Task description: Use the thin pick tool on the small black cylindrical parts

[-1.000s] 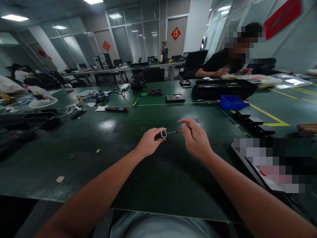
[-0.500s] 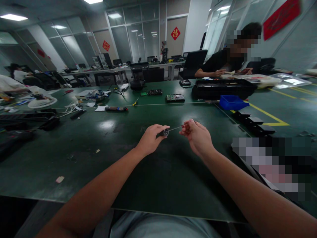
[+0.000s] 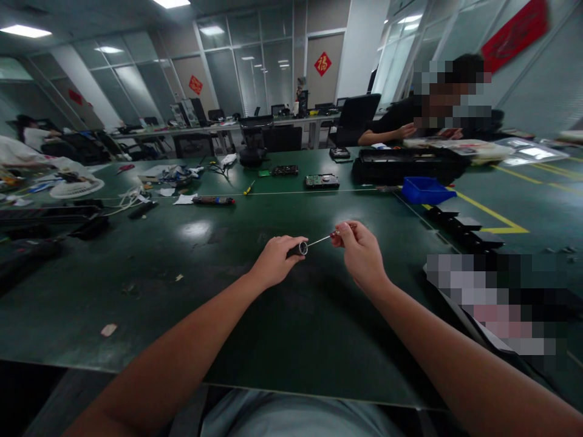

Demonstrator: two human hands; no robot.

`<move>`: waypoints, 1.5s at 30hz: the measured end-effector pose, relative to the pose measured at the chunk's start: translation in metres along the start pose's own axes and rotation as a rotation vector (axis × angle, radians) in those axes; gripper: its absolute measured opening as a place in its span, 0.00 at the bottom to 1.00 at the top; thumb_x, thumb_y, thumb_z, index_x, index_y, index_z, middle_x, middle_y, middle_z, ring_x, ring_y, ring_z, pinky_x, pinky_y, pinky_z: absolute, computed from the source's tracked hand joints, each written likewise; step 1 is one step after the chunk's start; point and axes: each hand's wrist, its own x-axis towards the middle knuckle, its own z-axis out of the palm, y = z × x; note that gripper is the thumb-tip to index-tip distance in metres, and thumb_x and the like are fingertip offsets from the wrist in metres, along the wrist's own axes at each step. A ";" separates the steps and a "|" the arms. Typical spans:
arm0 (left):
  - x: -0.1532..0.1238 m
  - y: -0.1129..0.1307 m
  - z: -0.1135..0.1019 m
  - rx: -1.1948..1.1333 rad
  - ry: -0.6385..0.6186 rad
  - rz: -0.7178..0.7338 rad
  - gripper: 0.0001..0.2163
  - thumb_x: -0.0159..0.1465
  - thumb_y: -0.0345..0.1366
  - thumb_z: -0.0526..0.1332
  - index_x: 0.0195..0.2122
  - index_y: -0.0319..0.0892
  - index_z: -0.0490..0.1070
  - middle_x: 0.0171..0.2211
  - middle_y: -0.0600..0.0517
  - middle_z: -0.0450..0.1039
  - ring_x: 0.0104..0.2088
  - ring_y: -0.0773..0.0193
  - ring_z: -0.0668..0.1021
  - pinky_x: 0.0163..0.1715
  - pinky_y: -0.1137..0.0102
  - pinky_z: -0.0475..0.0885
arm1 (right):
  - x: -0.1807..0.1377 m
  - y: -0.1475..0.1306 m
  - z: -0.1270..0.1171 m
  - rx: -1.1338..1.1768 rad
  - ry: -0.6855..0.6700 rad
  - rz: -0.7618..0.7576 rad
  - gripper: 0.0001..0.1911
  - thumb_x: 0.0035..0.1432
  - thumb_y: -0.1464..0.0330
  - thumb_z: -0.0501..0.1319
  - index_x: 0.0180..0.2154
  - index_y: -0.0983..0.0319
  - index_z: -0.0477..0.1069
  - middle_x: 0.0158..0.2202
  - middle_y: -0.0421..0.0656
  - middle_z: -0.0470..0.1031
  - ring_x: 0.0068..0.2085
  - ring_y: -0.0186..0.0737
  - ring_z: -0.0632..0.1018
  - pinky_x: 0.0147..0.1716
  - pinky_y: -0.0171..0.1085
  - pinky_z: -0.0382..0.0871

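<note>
My left hand (image 3: 274,262) is closed around a small dark cylinder with a silvery rim (image 3: 300,248), held just above the green table (image 3: 191,303). My right hand (image 3: 362,252) pinches a thin screwdriver with a red handle (image 3: 328,237). Its metal shaft points left and its tip meets the open end of the cylinder. Both hands hover over the middle of the table, a short way apart.
A blue tray (image 3: 427,190) and a long black case (image 3: 405,164) lie at the right rear, with black blocks (image 3: 464,226) beside a yellow line. Circuit boards (image 3: 322,180), cables and a screwdriver (image 3: 248,187) sit further back. A person works at the far right end.
The cylinder has turned from facing me to pointing right. My right hand has shifted slightly, keeping the screwdriver tip at the cylinder's end.
</note>
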 end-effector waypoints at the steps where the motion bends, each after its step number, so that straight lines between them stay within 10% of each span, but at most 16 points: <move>1: 0.000 0.001 -0.001 -0.010 0.003 -0.005 0.19 0.64 0.32 0.65 0.57 0.45 0.71 0.48 0.48 0.76 0.49 0.56 0.75 0.53 0.58 0.66 | 0.000 -0.001 0.000 0.005 -0.006 -0.003 0.14 0.64 0.57 0.57 0.37 0.61 0.71 0.31 0.42 0.75 0.32 0.39 0.76 0.35 0.41 0.71; 19: -0.004 0.006 -0.004 -0.068 0.058 -0.075 0.20 0.65 0.35 0.64 0.58 0.48 0.70 0.48 0.49 0.75 0.49 0.55 0.74 0.53 0.58 0.68 | -0.010 -0.028 -0.007 -0.319 0.051 -0.102 0.17 0.62 0.53 0.60 0.31 0.60 0.73 0.25 0.43 0.78 0.27 0.40 0.76 0.28 0.38 0.65; 40: -0.005 0.007 -0.006 -0.121 0.074 -0.067 0.19 0.64 0.33 0.64 0.57 0.47 0.70 0.49 0.50 0.75 0.51 0.56 0.75 0.54 0.60 0.67 | -0.001 -0.010 -0.001 0.183 -0.013 0.183 0.17 0.58 0.54 0.64 0.33 0.62 0.73 0.30 0.45 0.79 0.32 0.41 0.80 0.36 0.44 0.77; 45: -0.005 0.005 -0.006 -0.093 0.067 -0.062 0.20 0.64 0.34 0.65 0.57 0.47 0.71 0.48 0.49 0.75 0.49 0.55 0.75 0.53 0.59 0.68 | -0.006 -0.021 -0.005 -0.164 0.009 -0.001 0.19 0.59 0.51 0.63 0.29 0.61 0.73 0.25 0.42 0.77 0.27 0.39 0.77 0.30 0.39 0.69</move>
